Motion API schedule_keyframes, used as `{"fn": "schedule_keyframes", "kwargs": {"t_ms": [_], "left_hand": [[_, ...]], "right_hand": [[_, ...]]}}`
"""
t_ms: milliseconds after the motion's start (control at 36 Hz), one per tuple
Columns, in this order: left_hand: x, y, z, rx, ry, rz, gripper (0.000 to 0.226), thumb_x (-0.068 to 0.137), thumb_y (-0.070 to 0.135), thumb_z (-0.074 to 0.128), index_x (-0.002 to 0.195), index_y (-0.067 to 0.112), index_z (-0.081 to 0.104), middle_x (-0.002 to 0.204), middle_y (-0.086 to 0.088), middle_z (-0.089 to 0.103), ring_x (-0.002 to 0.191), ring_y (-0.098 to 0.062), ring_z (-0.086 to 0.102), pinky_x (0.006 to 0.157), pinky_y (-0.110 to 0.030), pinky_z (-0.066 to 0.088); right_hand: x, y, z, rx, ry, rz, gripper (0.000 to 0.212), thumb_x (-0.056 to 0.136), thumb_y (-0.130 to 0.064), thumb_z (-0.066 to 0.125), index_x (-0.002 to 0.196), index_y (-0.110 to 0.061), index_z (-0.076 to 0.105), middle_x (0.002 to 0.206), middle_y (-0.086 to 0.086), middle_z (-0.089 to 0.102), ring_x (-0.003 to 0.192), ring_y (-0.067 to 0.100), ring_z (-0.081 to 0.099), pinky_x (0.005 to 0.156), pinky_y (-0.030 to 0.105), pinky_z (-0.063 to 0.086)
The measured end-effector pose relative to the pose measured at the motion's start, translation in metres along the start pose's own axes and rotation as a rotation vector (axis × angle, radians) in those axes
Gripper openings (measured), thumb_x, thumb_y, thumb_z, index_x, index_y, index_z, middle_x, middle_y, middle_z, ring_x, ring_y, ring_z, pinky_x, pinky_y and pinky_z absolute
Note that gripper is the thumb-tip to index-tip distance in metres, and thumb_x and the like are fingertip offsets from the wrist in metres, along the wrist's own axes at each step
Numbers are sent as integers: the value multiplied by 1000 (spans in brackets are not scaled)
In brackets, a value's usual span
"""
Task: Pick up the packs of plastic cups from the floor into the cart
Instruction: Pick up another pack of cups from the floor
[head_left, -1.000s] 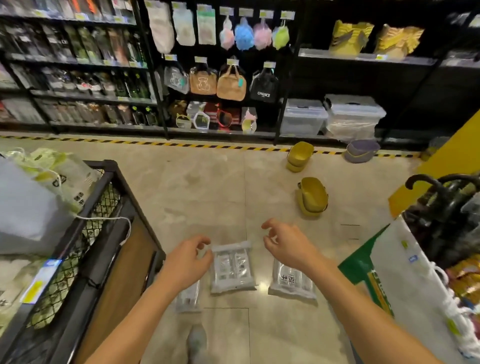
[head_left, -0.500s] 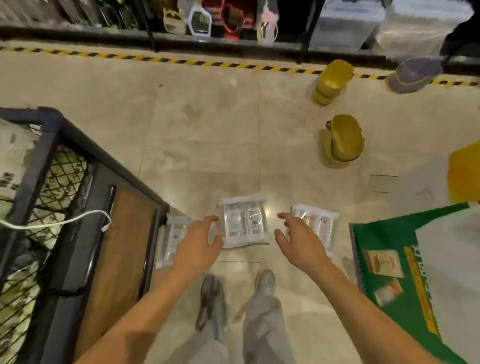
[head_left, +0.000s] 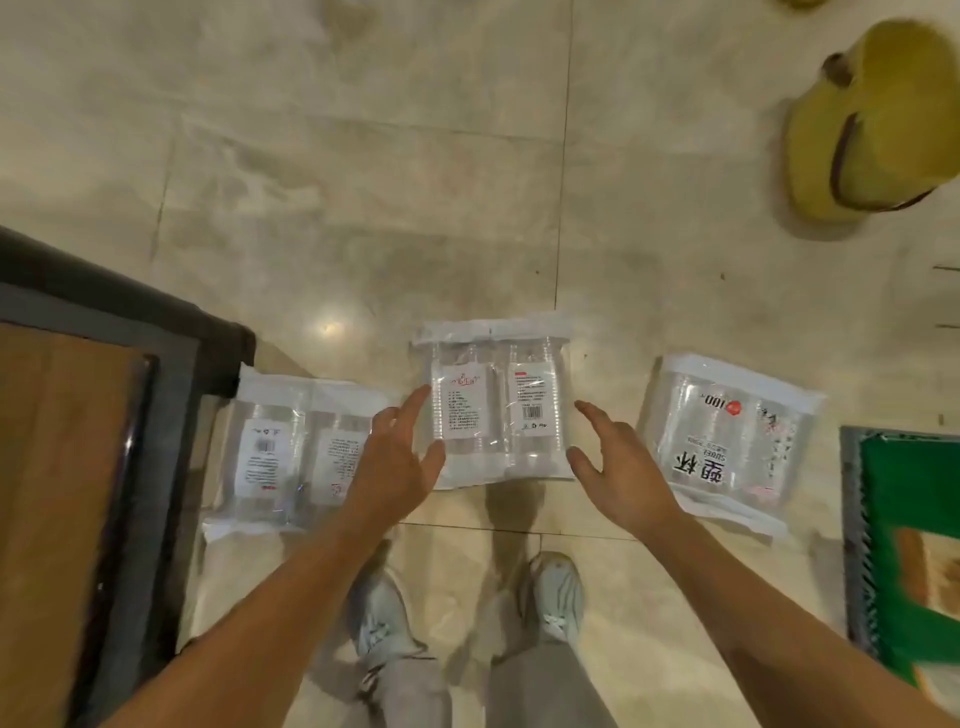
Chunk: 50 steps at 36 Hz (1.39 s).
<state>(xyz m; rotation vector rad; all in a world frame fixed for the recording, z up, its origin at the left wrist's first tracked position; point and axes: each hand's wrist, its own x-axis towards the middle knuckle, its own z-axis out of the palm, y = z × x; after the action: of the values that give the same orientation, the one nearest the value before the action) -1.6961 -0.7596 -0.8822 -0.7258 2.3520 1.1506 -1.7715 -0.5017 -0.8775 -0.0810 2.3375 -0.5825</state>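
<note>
Three clear packs of plastic cups lie flat on the tiled floor. The middle pack (head_left: 493, 400) sits between my two hands. My left hand (head_left: 397, 457) is at its left edge with fingers spread, holding nothing. My right hand (head_left: 618, 462) is just off its right edge, fingers also spread and empty. The left pack (head_left: 280, 452) lies against the cart's corner, partly covered by my left wrist. The right pack (head_left: 727, 441) shows red and black print. The black cart (head_left: 171, 364) with a wooden panel fills the left edge.
A yellow basket (head_left: 878, 124) lies on its side at the upper right. A green and white bag (head_left: 909, 540) stands at the right edge. My shoes (head_left: 556, 597) are on the floor just below the packs.
The view has dropped closer to the floor. Both hands have come lower and now flank the middle pack, the right hand having shifted left off the right pack.
</note>
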Motion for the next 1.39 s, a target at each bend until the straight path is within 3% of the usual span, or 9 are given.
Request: {"fn": "schedule_keyframes", "kwargs": {"t_ms": [222, 417, 500, 722, 889, 1028, 1194, 1333, 1389], "left_hand": [[119, -133, 85, 15, -238, -50, 81, 82, 65, 50, 144, 61, -2, 152, -1, 38, 107, -33, 64, 87, -58, 52], [128, -147, 113, -113, -129, 109, 85, 95, 19, 57, 154, 38, 0, 164, 8, -3, 151, -18, 0, 119, -55, 21], [107, -132, 97, -177, -157, 105, 81, 96, 29, 54, 149, 52, -3, 162, 18, -5, 150, -20, 10, 117, -54, 24], [-5, -4, -52, -264, -113, 81, 76, 96, 29, 55, 147, 57, 6, 150, 17, 34, 135, -5, 38, 113, -45, 35], [-136, 134, -235, -310, -60, 193, 68, 97, 38, 53, 145, 61, 10, 154, 33, 18, 145, 2, 14, 118, -47, 25], [-245, 233, -373, -273, 49, 248, 69, 95, 39, 54, 138, 71, 10, 144, 26, 37, 133, -3, 40, 111, -39, 37], [-373, 308, -488, -277, 229, 376, 65, 97, 38, 52, 144, 60, 14, 153, 29, 19, 144, -3, 21, 115, -32, 28], [-429, 333, -542, -321, 365, 376, 55, 96, 36, 53, 138, 62, 28, 132, 1, 57, 101, -20, 64, 66, -18, 49], [-444, 334, -550, -345, 423, 374, 57, 94, 41, 53, 140, 61, 28, 137, -2, 55, 114, -22, 61, 75, -22, 55]], "right_hand": [[128, 84, 102, 99, -40, -43, 75, 103, -50, 50, 154, -64, -3, 164, 17, 33, 149, 39, 36, 120, 62, 36], [151, 94, 129, 199, 15, -32, 80, 105, -24, 58, 165, -38, 7, 144, 11, 46, 114, 13, 42, 109, 35, 38], [132, 86, 108, 189, 45, -35, 80, 103, -27, 60, 165, -38, 11, 144, 12, 48, 117, 14, 44, 111, 35, 38], [10, -32, -39, 216, 68, -109, 80, 103, -36, 60, 162, -49, 9, 146, 3, 43, 125, 5, 38, 113, 30, 30], [-127, -173, -198, 228, 121, -226, 74, 97, -54, 57, 151, -70, 9, 143, -5, 39, 127, 7, 44, 104, 31, 35], [-245, -285, -324, 249, 196, -376, 74, 95, -57, 61, 151, -70, 13, 141, -9, 41, 118, -32, 33, 103, 27, 36], [-362, -389, -427, 176, 228, -470, 71, 97, -56, 60, 156, -61, 20, 153, -2, 39, 142, 18, 41, 117, 36, 37], [-410, -444, -461, 147, 298, -592, 66, 96, -58, 61, 154, -59, 29, 160, -4, 41, 147, 20, 40, 120, 39, 37], [-422, -461, -467, 136, 292, -660, 66, 98, -49, 63, 157, -47, 33, 164, -8, 39, 150, 18, 38, 123, 41, 35]]}}
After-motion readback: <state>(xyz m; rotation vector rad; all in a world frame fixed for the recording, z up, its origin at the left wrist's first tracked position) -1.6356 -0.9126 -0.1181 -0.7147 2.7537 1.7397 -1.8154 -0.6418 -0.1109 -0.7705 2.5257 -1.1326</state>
